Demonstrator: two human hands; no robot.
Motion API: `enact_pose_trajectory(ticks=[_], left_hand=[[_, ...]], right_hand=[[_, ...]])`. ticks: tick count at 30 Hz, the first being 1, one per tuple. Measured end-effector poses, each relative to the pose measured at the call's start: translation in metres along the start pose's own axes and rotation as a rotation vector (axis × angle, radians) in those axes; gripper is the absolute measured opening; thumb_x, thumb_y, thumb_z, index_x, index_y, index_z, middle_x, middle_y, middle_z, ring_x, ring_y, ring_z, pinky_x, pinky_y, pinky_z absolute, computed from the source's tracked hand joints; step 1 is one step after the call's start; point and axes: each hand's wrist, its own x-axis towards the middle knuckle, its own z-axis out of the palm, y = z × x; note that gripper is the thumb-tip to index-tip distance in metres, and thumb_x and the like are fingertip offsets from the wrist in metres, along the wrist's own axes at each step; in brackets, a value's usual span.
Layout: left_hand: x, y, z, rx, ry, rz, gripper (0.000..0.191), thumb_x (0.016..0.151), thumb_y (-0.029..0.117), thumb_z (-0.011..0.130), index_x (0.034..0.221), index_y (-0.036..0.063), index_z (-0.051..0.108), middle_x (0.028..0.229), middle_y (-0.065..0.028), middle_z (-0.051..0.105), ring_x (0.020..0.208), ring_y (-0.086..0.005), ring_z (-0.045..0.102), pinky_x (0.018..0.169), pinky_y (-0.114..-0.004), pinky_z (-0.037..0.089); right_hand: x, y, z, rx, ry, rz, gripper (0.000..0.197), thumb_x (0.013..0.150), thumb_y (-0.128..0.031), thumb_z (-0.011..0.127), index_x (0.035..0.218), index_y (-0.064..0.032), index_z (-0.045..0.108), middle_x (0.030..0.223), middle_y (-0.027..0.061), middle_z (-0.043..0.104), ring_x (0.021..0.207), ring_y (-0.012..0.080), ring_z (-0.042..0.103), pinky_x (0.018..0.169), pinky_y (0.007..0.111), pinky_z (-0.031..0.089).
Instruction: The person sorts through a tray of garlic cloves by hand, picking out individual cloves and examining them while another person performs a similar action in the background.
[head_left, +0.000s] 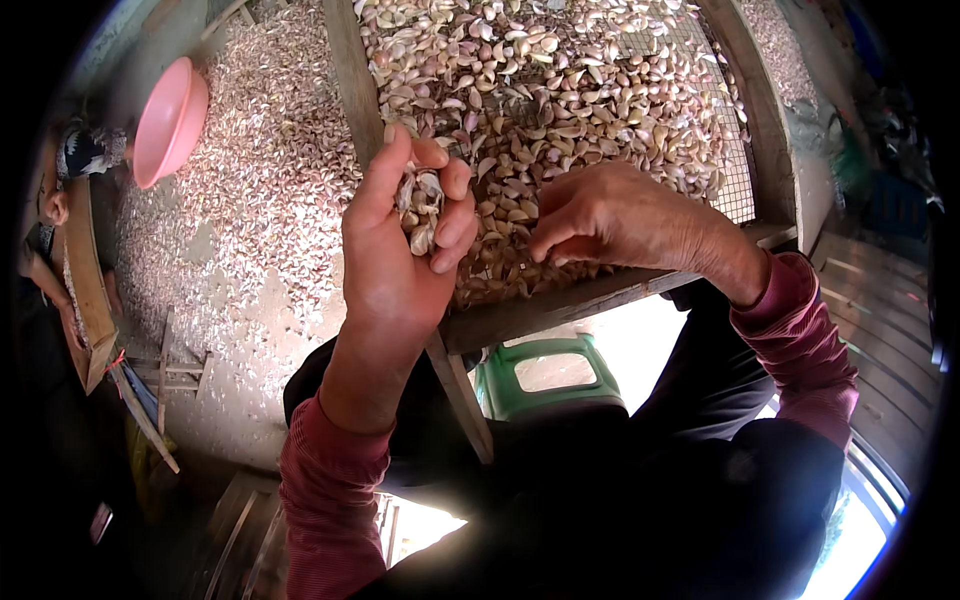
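My left hand (412, 217) is raised palm up over the near left corner of a wooden-framed wire mesh tray (555, 307). Its fingers curl around several garlic cloves (421, 206) with papery skin. To the right, my right hand (600, 214) hangs knuckles up above the tray, its fingers bent and close together. Whether anything sits between those fingertips is hidden. Loose garlic cloves (615, 97) cover much of the mesh (735, 180), piled more thickly in the middle and near my hands.
Many cloves (277, 135) lie spread over the floor at left, with a pink plastic basin (169, 124) there. Another person's hands (56, 208) show beside a wooden frame (94, 322) at far left. A green plastic stool (551, 375) stands below the tray.
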Motion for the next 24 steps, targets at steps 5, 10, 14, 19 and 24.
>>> enact_pose_trajectory(ticks=[5, 10, 14, 19, 24], left_hand=[[-0.004, -0.001, 0.001, 0.007, 0.002, -0.009, 0.029, 0.102, 0.035, 0.048, 0.092, 0.0099, 0.057, 0.078, -0.0059, 0.058, 0.052, -0.0108, 0.048, 0.041, -0.022, 0.031], [-0.003, -0.003, -0.001, 0.017, -0.015, -0.008, 0.029, 0.102, 0.035, 0.047, 0.092, 0.0098, 0.057, 0.078, -0.0057, 0.058, 0.052, -0.0104, 0.048, 0.041, -0.022, 0.031], [-0.002, -0.005, -0.001, 0.040, -0.014, -0.006, 0.028, 0.102, 0.034, 0.047, 0.092, 0.0097, 0.057, 0.078, -0.0057, 0.058, 0.052, -0.0102, 0.048, 0.041, -0.022, 0.030], [-0.002, -0.006, 0.001, 0.051, -0.020, -0.015, 0.028, 0.102, 0.034, 0.047, 0.092, 0.0094, 0.057, 0.078, -0.0057, 0.058, 0.052, -0.0105, 0.048, 0.042, -0.022, 0.030], [-0.001, -0.006, -0.001, 0.070, -0.009, -0.009, 0.028, 0.102, 0.034, 0.047, 0.093, 0.0093, 0.057, 0.079, -0.0058, 0.058, 0.053, -0.0108, 0.048, 0.042, -0.022, 0.031]], right_hand=[[0.008, 0.002, 0.024, -0.094, 0.040, -0.190, 0.018, 0.079, -0.009, 0.073, 0.097, -0.0139, 0.073, 0.080, 0.0014, 0.062, 0.081, 0.0208, 0.064, 0.063, 0.036, 0.053], [0.012, 0.009, 0.043, -0.153, 0.003, -0.223, 0.017, 0.082, -0.013, 0.070, 0.097, -0.0171, 0.075, 0.081, 0.0005, 0.058, 0.080, 0.0201, 0.061, 0.063, 0.033, 0.052], [0.011, 0.014, 0.048, -0.131, 0.062, -0.305, 0.016, 0.082, -0.013, 0.070, 0.096, -0.0171, 0.075, 0.082, 0.0008, 0.058, 0.083, 0.0201, 0.061, 0.064, 0.033, 0.053], [0.011, 0.019, 0.053, -0.023, 0.041, -0.226, 0.013, 0.079, -0.014, 0.072, 0.092, -0.0126, 0.074, 0.085, 0.0036, 0.057, 0.085, 0.0221, 0.060, 0.066, 0.035, 0.051], [0.008, 0.018, 0.050, -0.097, 0.064, -0.261, 0.019, 0.077, -0.013, 0.073, 0.096, -0.0121, 0.072, 0.084, 0.0046, 0.056, 0.084, 0.0235, 0.060, 0.070, 0.036, 0.050]])
